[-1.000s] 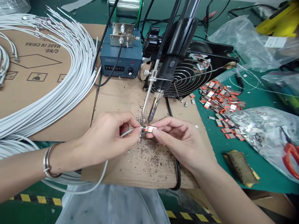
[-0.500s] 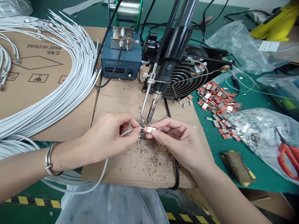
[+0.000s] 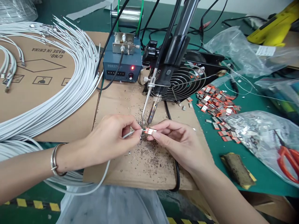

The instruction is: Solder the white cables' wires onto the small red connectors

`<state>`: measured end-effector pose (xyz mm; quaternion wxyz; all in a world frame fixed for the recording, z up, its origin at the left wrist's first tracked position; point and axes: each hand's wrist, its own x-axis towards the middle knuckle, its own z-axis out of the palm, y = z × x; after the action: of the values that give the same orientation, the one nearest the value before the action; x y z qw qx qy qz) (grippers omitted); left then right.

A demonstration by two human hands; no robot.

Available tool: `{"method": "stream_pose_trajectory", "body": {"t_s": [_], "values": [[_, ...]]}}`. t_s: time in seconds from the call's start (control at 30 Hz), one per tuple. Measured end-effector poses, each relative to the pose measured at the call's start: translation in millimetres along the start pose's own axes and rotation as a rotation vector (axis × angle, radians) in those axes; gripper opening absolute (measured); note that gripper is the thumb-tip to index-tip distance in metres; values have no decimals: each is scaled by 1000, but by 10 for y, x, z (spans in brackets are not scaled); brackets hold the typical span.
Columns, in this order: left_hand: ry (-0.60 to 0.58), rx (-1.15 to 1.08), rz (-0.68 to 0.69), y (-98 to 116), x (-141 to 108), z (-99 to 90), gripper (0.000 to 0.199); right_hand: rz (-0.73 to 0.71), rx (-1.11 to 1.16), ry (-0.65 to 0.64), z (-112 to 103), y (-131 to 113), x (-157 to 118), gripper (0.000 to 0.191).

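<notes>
My left hand point(image 3: 119, 132) pinches the end of a white cable point(image 3: 106, 169) between thumb and fingertips. Facing it, my right hand point(image 3: 177, 140) grips a small orange-and-silver connector point(image 3: 149, 131) by its right end. The cable's thin wires meet the connector's left side; whether they are joined is too small to tell. Just above the connector is the tip of a soldering iron point(image 3: 153, 110), with a bent metal feed tube point(image 3: 145, 107) beside it. Both hands are over brown cardboard point(image 3: 126, 105) strewn with dark solder bits.
A blue feeder box point(image 3: 122, 67) with a lit red lamp stands behind, beside a round black fan point(image 3: 177, 84). White cables point(image 3: 77, 77) cover the left. At right lie loose connectors point(image 3: 216, 99), a plastic bag of parts point(image 3: 261, 130), red scissors point(image 3: 288, 161) and a dirty sponge point(image 3: 238, 169).
The red lamp on the blue box has lit up. The connector is slightly closer to the iron tip. The whole view has shifted a little; both hands keep their grip.
</notes>
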<state>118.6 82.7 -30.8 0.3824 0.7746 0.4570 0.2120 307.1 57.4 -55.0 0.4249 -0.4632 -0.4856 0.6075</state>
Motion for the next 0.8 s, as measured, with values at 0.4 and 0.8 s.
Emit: {"method": "stream_pose_trajectory", "body": {"t_s": [0.4, 0.8], "values": [[-10, -21, -5, 7, -8, 22, 14, 29, 22, 7, -23, 8, -16, 8], [-613, -279, -124, 212, -482, 118, 16, -159, -619, -460, -299, -392, -410, 13]]}}
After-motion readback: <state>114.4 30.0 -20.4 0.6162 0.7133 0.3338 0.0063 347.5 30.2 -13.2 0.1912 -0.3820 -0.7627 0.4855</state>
